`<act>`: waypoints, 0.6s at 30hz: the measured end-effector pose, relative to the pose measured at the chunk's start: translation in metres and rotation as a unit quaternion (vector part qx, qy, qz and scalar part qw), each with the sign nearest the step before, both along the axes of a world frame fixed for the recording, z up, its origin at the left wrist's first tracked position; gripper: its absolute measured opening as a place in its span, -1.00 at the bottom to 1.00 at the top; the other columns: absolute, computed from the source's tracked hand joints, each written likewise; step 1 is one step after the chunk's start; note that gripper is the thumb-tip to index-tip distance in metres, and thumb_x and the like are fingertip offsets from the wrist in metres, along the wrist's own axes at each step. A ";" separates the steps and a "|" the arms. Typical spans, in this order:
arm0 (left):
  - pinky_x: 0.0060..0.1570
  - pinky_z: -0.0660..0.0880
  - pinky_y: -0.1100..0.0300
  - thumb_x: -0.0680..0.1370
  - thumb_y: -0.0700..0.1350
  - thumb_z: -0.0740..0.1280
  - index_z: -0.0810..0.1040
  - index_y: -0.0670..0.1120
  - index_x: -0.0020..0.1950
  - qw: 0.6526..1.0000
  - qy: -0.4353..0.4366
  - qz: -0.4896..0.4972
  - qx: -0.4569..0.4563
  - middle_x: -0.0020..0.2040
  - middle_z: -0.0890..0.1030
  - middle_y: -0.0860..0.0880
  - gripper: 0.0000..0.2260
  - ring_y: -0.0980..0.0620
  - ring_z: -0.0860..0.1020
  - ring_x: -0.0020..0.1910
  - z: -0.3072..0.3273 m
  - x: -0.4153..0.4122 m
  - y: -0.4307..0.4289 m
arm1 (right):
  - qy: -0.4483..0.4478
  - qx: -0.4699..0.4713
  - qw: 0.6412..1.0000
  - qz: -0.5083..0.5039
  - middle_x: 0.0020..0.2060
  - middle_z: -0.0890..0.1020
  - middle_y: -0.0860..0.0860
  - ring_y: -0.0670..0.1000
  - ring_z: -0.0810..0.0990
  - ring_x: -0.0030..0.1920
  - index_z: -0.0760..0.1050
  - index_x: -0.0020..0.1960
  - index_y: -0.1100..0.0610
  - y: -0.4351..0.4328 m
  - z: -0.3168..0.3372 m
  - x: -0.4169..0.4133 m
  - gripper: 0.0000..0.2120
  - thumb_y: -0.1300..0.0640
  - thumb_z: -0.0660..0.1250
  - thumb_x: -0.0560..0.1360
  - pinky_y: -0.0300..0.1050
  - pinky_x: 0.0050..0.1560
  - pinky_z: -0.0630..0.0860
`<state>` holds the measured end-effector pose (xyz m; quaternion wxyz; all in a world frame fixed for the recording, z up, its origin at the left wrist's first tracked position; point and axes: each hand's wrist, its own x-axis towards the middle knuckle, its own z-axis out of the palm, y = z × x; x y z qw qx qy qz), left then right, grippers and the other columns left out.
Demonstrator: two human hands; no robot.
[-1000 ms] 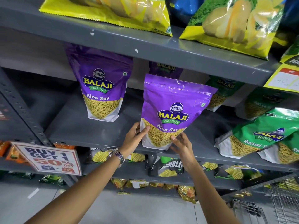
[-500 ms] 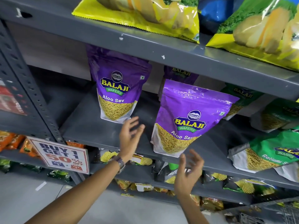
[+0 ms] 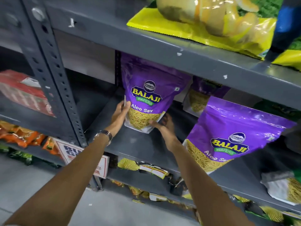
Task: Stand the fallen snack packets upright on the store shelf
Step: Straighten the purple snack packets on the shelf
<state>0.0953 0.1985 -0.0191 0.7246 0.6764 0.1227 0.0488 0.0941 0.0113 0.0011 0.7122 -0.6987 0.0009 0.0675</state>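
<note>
A purple Aloo Sev packet (image 3: 147,95) stands upright at the left end of the grey middle shelf (image 3: 135,144). My left hand (image 3: 119,115) grips its lower left edge, thumb on the front. At its lower right corner my right hand (image 3: 164,128) clasps the base. A second purple Aloo Sev packet (image 3: 231,136) stands upright at the shelf's front edge to the right, with no hand on it. Behind and between these two, a third purple packet (image 3: 203,93) is partly hidden.
A perforated grey upright post (image 3: 55,75) stands left of the packet. Yellow chip bags (image 3: 211,22) overhang the shelf above. A sev packet (image 3: 285,188) lies at the far right. A promo sign (image 3: 71,152) hangs at the shelf's left corner. Small packets fill the lower shelf.
Both hands let go of the right purple packet, swung left and took hold of the left purple packet. The view shifted left and closer.
</note>
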 end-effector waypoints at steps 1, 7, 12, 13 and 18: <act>0.30 0.45 -0.10 0.20 0.49 0.28 0.39 0.03 0.32 1.000 0.001 0.004 -0.002 0.25 0.57 -0.04 -0.17 0.00 0.56 0.20 -0.002 -0.001 0.000 | -0.010 -0.001 1.000 0.021 0.01 0.62 -0.03 -0.17 0.63 -0.07 0.42 0.18 0.10 0.001 -0.001 0.003 -0.52 0.39 0.44 0.35 -0.23 -0.03 0.54; 0.14 0.51 0.11 0.33 0.29 0.33 0.45 -0.01 0.20 1.000 -0.024 0.013 -0.006 0.04 0.57 0.06 -0.44 0.05 0.55 0.10 -0.004 -0.018 0.005 | -0.036 -0.003 0.999 0.015 0.01 0.64 -0.10 -0.19 0.64 -0.03 0.47 0.08 -0.02 0.003 -0.010 -0.011 -0.66 0.27 0.44 0.40 -0.32 -0.08 0.55; 0.06 0.52 0.19 0.35 0.24 0.33 0.44 -0.01 0.06 0.999 -0.044 -0.004 -0.018 0.00 0.57 0.09 -0.58 0.10 0.56 0.04 -0.009 -0.044 0.009 | -0.043 -0.021 0.999 0.003 0.02 0.65 -0.08 -0.10 0.62 0.04 0.47 0.12 -0.01 -0.002 -0.018 -0.035 -0.65 0.22 0.46 0.40 -0.27 -0.01 0.56; 0.06 0.52 0.18 0.39 0.21 0.34 0.44 -0.02 0.06 0.999 -0.043 -0.003 -0.017 0.00 0.57 0.09 -0.61 0.11 0.55 0.03 -0.010 -0.049 0.009 | -0.043 -0.022 0.999 0.006 0.02 0.65 -0.07 -0.11 0.62 0.04 0.47 0.11 -0.02 -0.003 -0.019 -0.039 -0.65 0.22 0.46 0.39 -0.24 0.03 0.57; -0.04 0.53 0.29 0.57 -0.08 0.25 0.42 -0.06 0.06 0.999 -0.034 0.008 -0.020 -0.05 0.53 0.07 -0.90 0.18 0.53 -0.04 -0.011 -0.067 0.006 | -0.034 -0.024 0.999 0.001 0.07 0.66 -0.02 -0.04 0.62 0.12 0.45 0.16 0.00 -0.006 -0.024 -0.060 -0.58 0.16 0.50 0.36 -0.09 0.13 0.56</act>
